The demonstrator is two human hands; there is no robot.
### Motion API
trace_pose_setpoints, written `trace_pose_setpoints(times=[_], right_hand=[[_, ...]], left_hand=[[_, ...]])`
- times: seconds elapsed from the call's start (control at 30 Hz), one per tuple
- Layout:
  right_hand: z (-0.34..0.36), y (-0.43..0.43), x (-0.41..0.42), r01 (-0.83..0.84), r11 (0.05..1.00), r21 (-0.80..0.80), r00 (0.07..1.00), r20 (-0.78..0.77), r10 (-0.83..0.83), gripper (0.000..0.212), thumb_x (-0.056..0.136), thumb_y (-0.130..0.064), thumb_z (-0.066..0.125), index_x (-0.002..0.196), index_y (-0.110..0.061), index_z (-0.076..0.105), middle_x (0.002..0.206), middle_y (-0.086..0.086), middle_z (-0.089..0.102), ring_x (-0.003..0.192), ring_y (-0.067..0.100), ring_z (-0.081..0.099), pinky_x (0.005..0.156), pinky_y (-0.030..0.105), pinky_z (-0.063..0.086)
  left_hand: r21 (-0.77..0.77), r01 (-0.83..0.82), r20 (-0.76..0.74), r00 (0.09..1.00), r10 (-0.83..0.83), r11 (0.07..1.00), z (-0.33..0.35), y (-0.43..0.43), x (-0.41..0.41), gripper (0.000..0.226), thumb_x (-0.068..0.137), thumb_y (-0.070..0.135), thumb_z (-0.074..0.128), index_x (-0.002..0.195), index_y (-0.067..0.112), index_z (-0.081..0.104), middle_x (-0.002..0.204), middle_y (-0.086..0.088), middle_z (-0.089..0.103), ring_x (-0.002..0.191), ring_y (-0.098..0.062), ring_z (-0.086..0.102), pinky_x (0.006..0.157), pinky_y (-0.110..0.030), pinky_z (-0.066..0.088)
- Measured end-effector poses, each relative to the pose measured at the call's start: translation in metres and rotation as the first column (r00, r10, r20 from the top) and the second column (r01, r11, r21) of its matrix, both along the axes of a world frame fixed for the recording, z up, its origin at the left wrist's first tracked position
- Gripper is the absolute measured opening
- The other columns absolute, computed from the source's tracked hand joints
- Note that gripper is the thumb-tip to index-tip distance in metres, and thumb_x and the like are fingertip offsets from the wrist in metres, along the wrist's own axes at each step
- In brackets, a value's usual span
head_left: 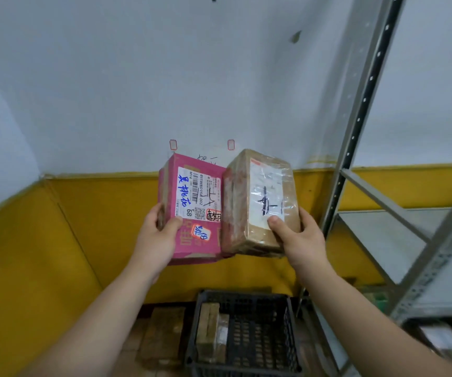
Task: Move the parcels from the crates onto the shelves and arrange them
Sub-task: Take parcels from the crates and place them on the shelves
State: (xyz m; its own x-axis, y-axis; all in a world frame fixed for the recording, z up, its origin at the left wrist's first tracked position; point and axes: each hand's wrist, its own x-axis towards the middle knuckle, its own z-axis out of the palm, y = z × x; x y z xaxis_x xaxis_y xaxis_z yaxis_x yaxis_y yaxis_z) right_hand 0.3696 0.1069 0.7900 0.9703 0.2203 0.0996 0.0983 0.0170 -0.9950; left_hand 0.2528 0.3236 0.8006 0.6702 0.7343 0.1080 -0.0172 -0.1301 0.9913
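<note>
While standing over a black crate (pixel 246 295), a person is holding two parcels up side by side in front of a pale wall (pixel 165 77), one in each hand. The left hand (pixel 158 238) is gripping the lower left corner of a pink box (pixel 174 165), its thumb lying across the front and its fingers curling behind the left edge. The right hand (pixel 301 240) is clasping the lower right corner of a brown box (pixel 242 186), its thumb pressing on the white label and its fingers wrapping round the right side.

The boxes are meeting edge to edge, the brown one overlapping the pink one's right side. The pink box is carrying a printed shipping label with blue handwriting, a barcode and a square code. The brown box is shining under clear tape, black marker strokes showing on its label.

Below, a taped parcel (pixel 209 330) is standing inside the crate against its left wall, and more brown boxes (pixel 165 333) are lying on the floor just to its left. A grey metal shelf unit (pixel 382 235) is rising at the right, its slotted post (pixel 355 126) slanting between the boxes and the shelf boards. A yellow band (pixel 83 227) is running along the lower wall.
</note>
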Motion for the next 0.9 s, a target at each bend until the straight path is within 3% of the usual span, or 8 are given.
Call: trace_pose_setpoints(times=[0.17,0.33,0.43,0.53,0.67,0.77,0.9], right_hand=[[-0.01,-0.04,-0.026,0.229,0.973,0.012,0.973,-0.021,-0.229,0.039,0.079,-0.039,0.078,0.114,-0.032,0.061,0.101,-0.011,0.07,0.083,0.004,0.068,0.059,0.014,0.052],[-0.017,-0.088,-0.056,0.382,0.924,-0.032,0.924,0.011,-0.382,0.025,0.077,-0.032,0.081,0.092,-0.036,0.061,0.088,-0.01,0.072,0.074,-0.001,0.068,0.057,0.013,0.052],[-0.017,-0.113,-0.071,0.395,0.914,-0.09,0.919,0.031,-0.394,0.028,0.075,-0.034,0.082,0.097,-0.034,0.063,0.089,-0.009,0.072,0.078,0.006,0.07,0.066,0.023,0.055],[-0.01,-0.143,-0.079,0.38,0.923,-0.058,0.925,0.01,-0.38,0.029,0.076,-0.031,0.081,0.1,-0.033,0.064,0.088,-0.007,0.074,0.081,0.015,0.072,0.065,0.027,0.058],[0.0,-0.195,-0.087,0.296,0.953,0.067,0.952,-0.099,-0.289,0.042,0.084,-0.024,0.073,0.109,-0.048,0.05,0.113,0.003,0.065,0.089,0.026,0.073,0.08,0.048,0.06],[0.004,-0.246,-0.097,0.277,0.954,0.115,0.956,-0.135,-0.261,0.049,0.089,-0.024,0.068,0.127,-0.039,0.04,0.122,0.007,0.058,0.089,0.028,0.073,0.072,0.042,0.06],[0.007,-0.331,-0.118,0.319,0.946,0.051,0.948,-0.029,-0.318,0.054,0.089,-0.025,0.068,0.127,-0.052,0.042,0.122,0.003,0.06,0.091,0.021,0.072,0.069,0.032,0.059]], left_hand=[[-0.046,0.127,-0.029,0.991,-0.129,0.991,-0.016,-0.006,-0.003,0.048,0.097,0.029,0.055,0.142,0.031,0.037,0.102,0.015,0.064,0.073,-0.001,0.07,0.047,-0.016,0.051],[-0.163,0.284,-0.046,0.954,-0.295,0.945,-0.031,-0.039,0.003,0.048,0.098,0.034,0.051,0.144,0.028,0.035,0.1,0.001,0.069,0.073,-0.007,0.072,0.047,-0.017,0.051],[-0.212,0.405,-0.055,0.904,-0.424,0.89,-0.037,-0.068,0.007,0.038,0.098,0.035,0.051,0.135,0.034,0.039,0.094,0.0,0.073,0.075,-0.013,0.073,0.048,-0.02,0.053],[-0.221,0.493,-0.047,0.856,-0.514,0.841,-0.038,-0.091,0.012,0.028,0.099,0.034,0.049,0.125,0.037,0.039,0.084,0.006,0.075,0.074,-0.015,0.073,0.049,-0.022,0.054],[-0.244,0.559,0.001,0.817,-0.577,0.792,-0.036,-0.129,0.023,0.036,0.101,0.025,0.046,0.137,0.023,0.041,0.091,0.002,0.075,0.08,-0.017,0.073,0.059,-0.029,0.056],[-0.219,0.616,0.029,0.779,-0.626,0.756,-0.033,-0.174,0.03,0.041,0.101,0.024,0.045,0.142,0.024,0.039,0.094,0.005,0.075,0.081,-0.016,0.073,0.063,-0.03,0.055],[-0.168,0.699,0.02,0.708,-0.706,0.695,-0.025,-0.259,0.025,0.061,0.09,0.026,0.064,0.144,0.03,0.036,0.108,0.0,0.071,0.082,-0.015,0.073,0.058,-0.026,0.057]])
